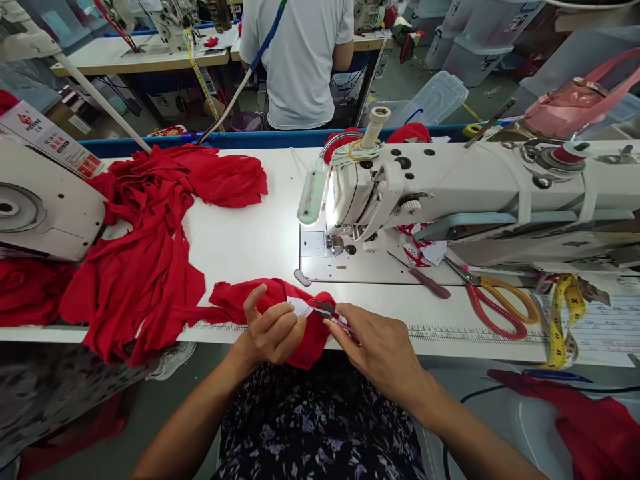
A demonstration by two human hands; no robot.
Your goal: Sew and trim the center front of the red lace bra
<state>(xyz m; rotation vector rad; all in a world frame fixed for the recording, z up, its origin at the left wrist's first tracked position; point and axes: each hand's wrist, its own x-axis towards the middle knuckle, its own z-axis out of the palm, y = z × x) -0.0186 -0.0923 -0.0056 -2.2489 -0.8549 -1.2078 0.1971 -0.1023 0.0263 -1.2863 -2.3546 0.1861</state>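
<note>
My left hand point(273, 330) pinches a piece of red fabric point(260, 300) at the table's front edge, holding up a small white label point(300, 306) on it. My right hand point(377, 343) is closed on small thread snips point(327, 312), whose blades point at the label. The red fabric drapes over the table edge toward my lap.
A white sewing machine point(450, 193) stands to the right with its lamp on. Red-handled scissors point(500, 307), a seam ripper point(425, 277) and a yellow tape measure point(563, 320) lie on the table. A pile of red fabric point(150, 247) fills the left. A person in a white shirt point(300, 53) works behind.
</note>
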